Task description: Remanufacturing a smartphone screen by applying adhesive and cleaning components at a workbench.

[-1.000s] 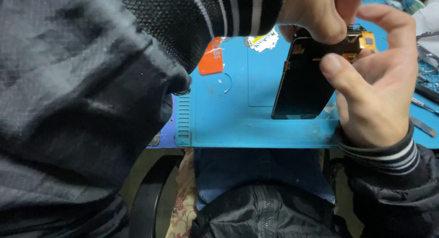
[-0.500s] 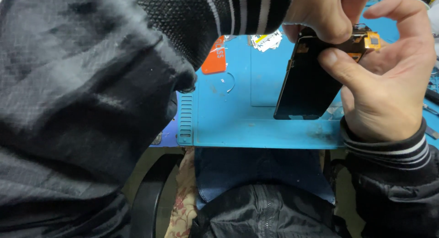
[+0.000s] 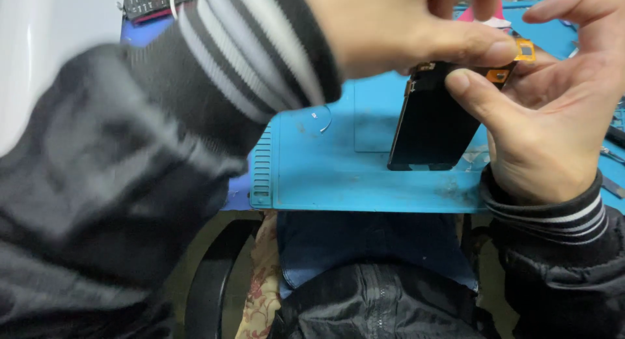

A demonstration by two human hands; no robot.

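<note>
We see a blue work mat (image 3: 338, 176) with a ribbed left edge, what may be a keypad device (image 3: 146, 0) at top left, and a black chair arm (image 3: 208, 287) below.

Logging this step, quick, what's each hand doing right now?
Left hand: fingers closed, pinching the orange flex tab at the top of the black screen.
Right hand: holding the screen, thumb on its face, fingers behind.
</note>
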